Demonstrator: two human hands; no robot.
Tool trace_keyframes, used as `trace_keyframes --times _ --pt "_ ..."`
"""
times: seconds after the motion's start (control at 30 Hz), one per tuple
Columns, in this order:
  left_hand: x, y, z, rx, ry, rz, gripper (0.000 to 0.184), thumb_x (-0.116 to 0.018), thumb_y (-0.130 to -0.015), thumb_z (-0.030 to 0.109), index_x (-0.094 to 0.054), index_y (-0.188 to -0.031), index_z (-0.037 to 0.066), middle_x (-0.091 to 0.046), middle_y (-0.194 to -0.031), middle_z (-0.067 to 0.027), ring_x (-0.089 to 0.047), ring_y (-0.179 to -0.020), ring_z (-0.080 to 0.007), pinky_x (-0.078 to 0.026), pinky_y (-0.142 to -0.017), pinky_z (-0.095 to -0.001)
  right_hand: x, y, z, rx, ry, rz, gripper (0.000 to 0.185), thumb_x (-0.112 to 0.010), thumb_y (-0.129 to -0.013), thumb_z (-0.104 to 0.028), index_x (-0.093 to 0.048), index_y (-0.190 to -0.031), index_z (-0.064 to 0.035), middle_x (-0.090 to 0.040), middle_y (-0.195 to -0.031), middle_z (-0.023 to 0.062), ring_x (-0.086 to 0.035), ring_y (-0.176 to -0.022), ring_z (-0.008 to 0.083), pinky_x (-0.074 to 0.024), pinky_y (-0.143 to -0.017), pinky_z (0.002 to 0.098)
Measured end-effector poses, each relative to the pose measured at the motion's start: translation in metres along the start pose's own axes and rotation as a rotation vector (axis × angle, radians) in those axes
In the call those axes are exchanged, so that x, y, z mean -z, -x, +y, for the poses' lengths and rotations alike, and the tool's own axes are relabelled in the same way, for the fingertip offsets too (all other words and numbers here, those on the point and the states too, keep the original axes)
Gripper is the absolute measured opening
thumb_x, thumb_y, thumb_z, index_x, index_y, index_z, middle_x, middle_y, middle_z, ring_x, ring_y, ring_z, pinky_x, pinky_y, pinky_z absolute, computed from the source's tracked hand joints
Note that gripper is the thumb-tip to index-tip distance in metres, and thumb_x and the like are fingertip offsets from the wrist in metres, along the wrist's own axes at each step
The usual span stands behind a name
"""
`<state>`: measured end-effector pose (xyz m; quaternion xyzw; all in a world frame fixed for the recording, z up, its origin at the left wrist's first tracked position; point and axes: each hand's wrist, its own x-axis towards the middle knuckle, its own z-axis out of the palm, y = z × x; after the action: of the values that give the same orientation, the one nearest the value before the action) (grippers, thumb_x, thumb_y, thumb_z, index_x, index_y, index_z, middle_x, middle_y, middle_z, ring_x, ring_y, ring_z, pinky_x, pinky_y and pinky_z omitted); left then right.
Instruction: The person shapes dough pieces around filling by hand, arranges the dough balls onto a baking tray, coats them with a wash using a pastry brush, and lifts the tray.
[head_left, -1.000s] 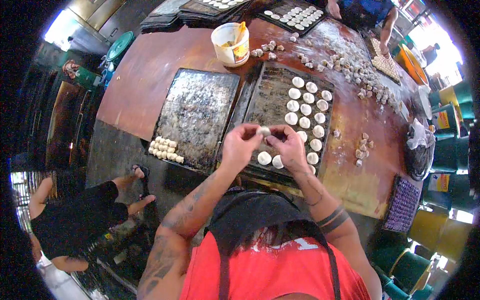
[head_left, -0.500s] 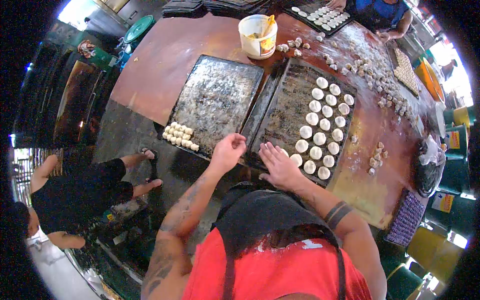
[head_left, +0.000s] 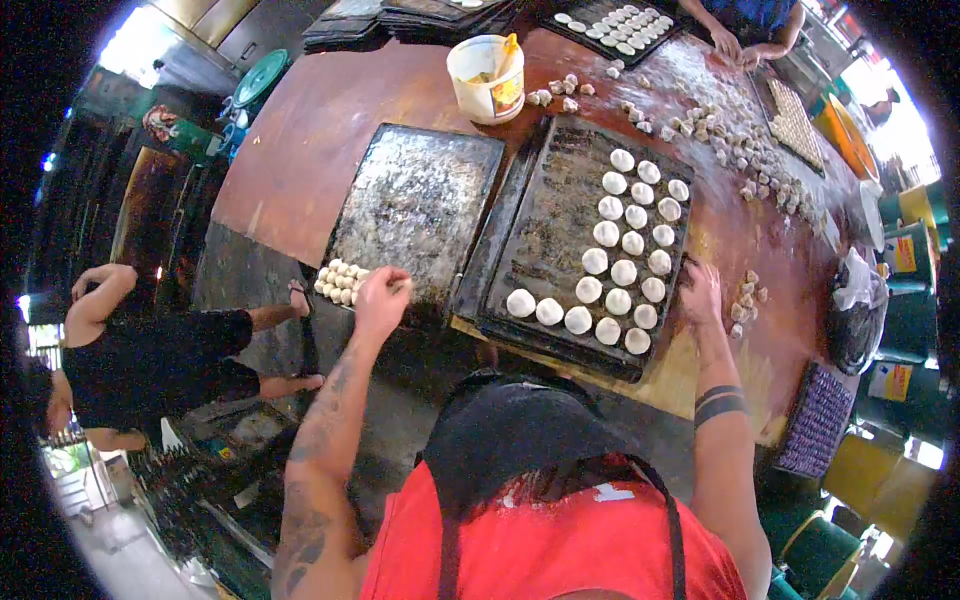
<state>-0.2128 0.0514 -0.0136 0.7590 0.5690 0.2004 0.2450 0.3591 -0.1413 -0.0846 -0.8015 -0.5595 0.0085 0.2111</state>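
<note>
My left hand [head_left: 383, 300] is at the near left corner of the bare baking tray [head_left: 420, 190], its fingers pinched together beside a cluster of small dough balls [head_left: 338, 282]. Whatever it may hold is too small to make out. My right hand [head_left: 702, 292] is at the right edge of the other baking tray [head_left: 540, 215], fingers curled and partly hidden. I cannot tell whether it grips that rim. Flattened dough rounds [head_left: 624, 272] stand in columns along this tray's right side. A short row of dough rounds [head_left: 549, 311] runs along its near edge.
A white bucket [head_left: 486, 95] with a yellow-handled tool stands behind the trays. Loose dough lumps [head_left: 735, 145] lie on the floured table at right, with a smaller pile [head_left: 746, 305] near my right hand. A co-worker's hands [head_left: 738, 50] are at the far side. Another person [head_left: 170, 345] is at left.
My left hand has moved left to the small dough balls. My right hand has left the tray's near edge for its right side, uncovering the near row of dough rounds.
</note>
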Motion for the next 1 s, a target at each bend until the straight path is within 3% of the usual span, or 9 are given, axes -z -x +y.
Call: trace_keyframes --times 0.1,0.2,0.33,0.4,0.5,0.67,0.87,0.93,1.0 --pt "-0.034 -0.012 0.062 0.374 0.917 -0.218 0.025 -0.069 -0.082 0.002 -0.065 -0.106 -0.001 -0.069 -0.096 -0.0074 -0.065 -0.089 -0.0167 -0.053 -0.08 -0.0304 0.005 0.006 -0.006 -0.097 0.021 -0.02 0.029 -0.068 -0.08 -0.01 -0.068 -0.107 0.0003 -0.064 -0.118 0.0179 -0.059 -0.11 0.0333 -0.0466 -0.098 0.0419" --pt "-0.07 -0.009 0.116 0.489 1.358 -0.274 0.032 -0.07 -0.08 -0.007 -0.063 -0.112 -0.001 -0.068 -0.105 -0.0107 -0.066 -0.094 -0.0189 -0.054 -0.086 -0.0304 0.018 0.005 -0.021 -0.279 -0.026 0.2 0.028 -0.072 -0.08 -0.01 -0.069 -0.107 -0.0015 -0.068 -0.104 0.0136 -0.065 -0.093 0.025 -0.0523 -0.084 0.0353" --pt "-0.08 -0.006 0.183 0.437 1.253 -0.396 0.029 -0.07 -0.087 0.001 -0.062 -0.115 -0.002 -0.069 -0.101 -0.0089 -0.066 -0.089 -0.0163 -0.055 -0.083 -0.0275 0.083 -0.006 -0.179 -0.333 -0.727 0.106 0.023 -0.074 -0.084 -0.008 -0.069 -0.107 -0.0031 -0.068 -0.094 0.0026 -0.061 -0.084 0.0114 -0.0513 -0.079 0.0276" --pt "-0.075 -0.007 0.214 0.415 1.103 -0.453 0.03 -0.07 -0.089 0.003 -0.062 -0.117 -0.002 -0.069 -0.1 -0.0077 -0.066 -0.084 -0.0147 -0.054 -0.08 -0.0255 0.073 0.001 -0.218 -0.197 -0.998 -0.099 0.028 -0.072 -0.083 -0.004 -0.067 -0.11 -0.0043 -0.07 -0.098 0.0067 -0.065 -0.089 0.0149 -0.0538 -0.081 0.0323" --pt "-0.087 -0.006 0.223 0.396 1.266 -0.555 0.034 -0.069 -0.09 0.005 -0.06 -0.121 -0.002 -0.069 -0.097 -0.0061 -0.064 -0.077 -0.0123 -0.054 -0.077 -0.0236 0.078 -0.001 -0.254 0.138 -0.695 -0.011 0.016 -0.073 -0.086 -0.013 -0.068 -0.098 -0.0034 -0.069 -0.094 0.0118 -0.067 -0.083 0.0276 -0.0546 -0.077 0.0363" --pt "-0.081 0.001 0.235 0.387 1.377 -0.585 0.035 -0.066 -0.094 0.01 -0.058 -0.126 0.0 -0.064 -0.109 -0.0038 -0.061 -0.096 -0.0112 -0.052 -0.083 -0.0247 0.071 0.003 -0.26 0.259 -0.403 0.153 0.025 -0.072 -0.085 -0.01 -0.068 -0.109 -0.0044 -0.066 -0.101 0.0151 -0.064 -0.092 0.0295 -0.0537 -0.079 0.0384" --pt "-0.08 -0.007 0.237 0.125 1.292 -0.506 0.037 -0.069 -0.092 0.009 -0.058 -0.126 -0.001 -0.066 -0.108 -0.0074 -0.064 -0.093 -0.0142 -0.054 -0.086 -0.029 0.081 -0.002 -0.239 -0.16 -1.067 -0.2 0.035 -0.072 -0.087 -0.013 -0.063 -0.118 -0.0018 -0.065 -0.097 0.0082 -0.062 -0.087 0.0208 -0.0528 -0.077 0.032" --pt "-0.075 -0.004 0.247 0.175 1.419 -0.535 0.04 -0.071 -0.091 0.009 -0.058 -0.127 -0.001 -0.067 -0.107 -0.0087 -0.065 -0.093 -0.0153 -0.054 -0.085 -0.03 0.087 -0.005 -0.237 -0.339 -1.313 -0.349 0.03 -0.068 -0.091 -0.016 -0.062 -0.115 0.0006 -0.065 -0.101 0.0055 -0.061 -0.083 0.0155 -0.0514 -0.075 0.0293" --pt "-0.069 -0.004 0.256 0.298 1.591 -0.622 0.039 -0.072 -0.09 0.01 -0.061 -0.125 -0.002 -0.069 -0.108 -0.0096 -0.066 -0.094 -0.0155 -0.054 -0.083 -0.0294 0.078 -0.009 -0.24 -0.408 -1.534 -0.205 0.029 -0.066 -0.092 -0.016 -0.061 -0.115 0.0015 -0.066 -0.103 0.0076 -0.062 -0.087 0.016 -0.0512 -0.077 0.0299"
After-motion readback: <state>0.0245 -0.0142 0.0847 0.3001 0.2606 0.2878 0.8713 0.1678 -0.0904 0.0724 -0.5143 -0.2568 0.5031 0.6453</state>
